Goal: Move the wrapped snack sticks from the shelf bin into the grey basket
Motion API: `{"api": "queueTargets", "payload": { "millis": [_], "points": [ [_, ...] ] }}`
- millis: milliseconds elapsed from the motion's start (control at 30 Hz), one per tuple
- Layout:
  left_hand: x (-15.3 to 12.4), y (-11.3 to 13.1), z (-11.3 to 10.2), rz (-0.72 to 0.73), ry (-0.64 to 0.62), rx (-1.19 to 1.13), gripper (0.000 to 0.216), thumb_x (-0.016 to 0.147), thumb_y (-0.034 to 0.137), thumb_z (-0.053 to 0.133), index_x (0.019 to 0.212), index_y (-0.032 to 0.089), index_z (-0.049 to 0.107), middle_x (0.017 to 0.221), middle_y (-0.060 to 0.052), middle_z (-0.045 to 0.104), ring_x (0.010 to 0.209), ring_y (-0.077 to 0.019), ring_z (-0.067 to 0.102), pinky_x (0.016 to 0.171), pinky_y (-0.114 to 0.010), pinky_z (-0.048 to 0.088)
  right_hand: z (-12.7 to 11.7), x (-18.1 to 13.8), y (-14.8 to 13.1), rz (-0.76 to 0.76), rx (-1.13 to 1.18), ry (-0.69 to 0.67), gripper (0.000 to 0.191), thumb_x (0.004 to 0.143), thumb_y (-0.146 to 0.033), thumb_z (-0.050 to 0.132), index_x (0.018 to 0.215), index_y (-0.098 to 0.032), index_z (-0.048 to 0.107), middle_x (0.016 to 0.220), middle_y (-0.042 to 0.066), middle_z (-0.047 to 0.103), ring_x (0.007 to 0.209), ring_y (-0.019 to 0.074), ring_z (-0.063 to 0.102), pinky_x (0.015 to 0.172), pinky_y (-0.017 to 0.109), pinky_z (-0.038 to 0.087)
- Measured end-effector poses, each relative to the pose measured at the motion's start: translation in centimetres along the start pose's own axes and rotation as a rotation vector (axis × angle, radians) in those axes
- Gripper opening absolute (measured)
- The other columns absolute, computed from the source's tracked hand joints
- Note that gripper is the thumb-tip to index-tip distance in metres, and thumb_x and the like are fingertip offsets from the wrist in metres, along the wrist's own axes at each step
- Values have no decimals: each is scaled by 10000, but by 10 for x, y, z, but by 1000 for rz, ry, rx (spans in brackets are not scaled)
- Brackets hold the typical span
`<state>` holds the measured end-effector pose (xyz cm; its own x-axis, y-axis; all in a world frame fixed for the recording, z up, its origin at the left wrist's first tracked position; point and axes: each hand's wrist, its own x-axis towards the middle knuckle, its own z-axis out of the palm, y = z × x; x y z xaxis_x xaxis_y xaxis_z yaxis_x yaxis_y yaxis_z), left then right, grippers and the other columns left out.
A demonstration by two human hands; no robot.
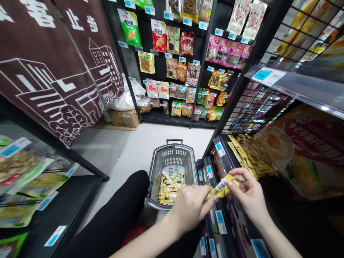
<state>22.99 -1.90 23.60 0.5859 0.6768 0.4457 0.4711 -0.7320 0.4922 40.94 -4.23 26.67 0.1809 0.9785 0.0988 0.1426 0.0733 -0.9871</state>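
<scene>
Between my two hands is a slim yellow snack packet (221, 187) with a white barcode label, held tilted over the shelf edge. My left hand (191, 202) grips its lower end, the fingers closed around it. At the upper end, my right hand (245, 190) pinches the packet between thumb and fingers. A grey plastic shopping basket (195, 168) stands on the floor to the left of the packet, with several similar yellow packets (169, 190) lying inside. More yellow packets (252, 154) are lined up on the shelf beyond my right hand.
Black shelving with price tags (220, 221) runs close along my right side. Hanging snack bags (159, 36) fill the rack ahead. On the left are a brown printed curtain (53, 64), a cardboard box (125, 119) and a low shelf of bagged food (21, 186). My bent knee (138, 179) is beside the basket.
</scene>
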Motion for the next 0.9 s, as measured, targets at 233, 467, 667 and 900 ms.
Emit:
{"api": "queueTargets", "payload": {
  "millis": [233,467,667,900],
  "points": [
    [4,0,-1,-69,-143,-165,340,918,317,379,707,157,591,608,-33,610,550,-129,562,525,-217,377,2,-4,-3,-10,-41,22,264,697,-319,721,894,-187,607,727,29,666,638,149,631,573,231,510],
    [-25,-17,-6,-144,-282,-404,372,888,252,426,1256,201,458,1161,-95,612,997,-212,600,866,-310,464,-6,5,-1,32,13,159,284,657,-336,754,846,-178,613,673,15,669,606,146,621,555,232,490],
    [-47,-36,11,-72,-148,-335,476,905,173,348,1380,198,344,1359,-107,468,1220,-255,461,1023,-403,364,-13,12,10,70,100,170,326,626,-323,778,854,-173,601,650,11,659,567,143,603,519,239,474],
    [-32,-30,-3,-190,-251,-576,396,887,255,456,1281,245,497,1111,-78,652,958,-210,613,877,-324,466,-12,17,10,132,184,178,357,577,-316,797,831,-167,597,578,-13,610,504,127,552,450,228,431]
  ]
}}
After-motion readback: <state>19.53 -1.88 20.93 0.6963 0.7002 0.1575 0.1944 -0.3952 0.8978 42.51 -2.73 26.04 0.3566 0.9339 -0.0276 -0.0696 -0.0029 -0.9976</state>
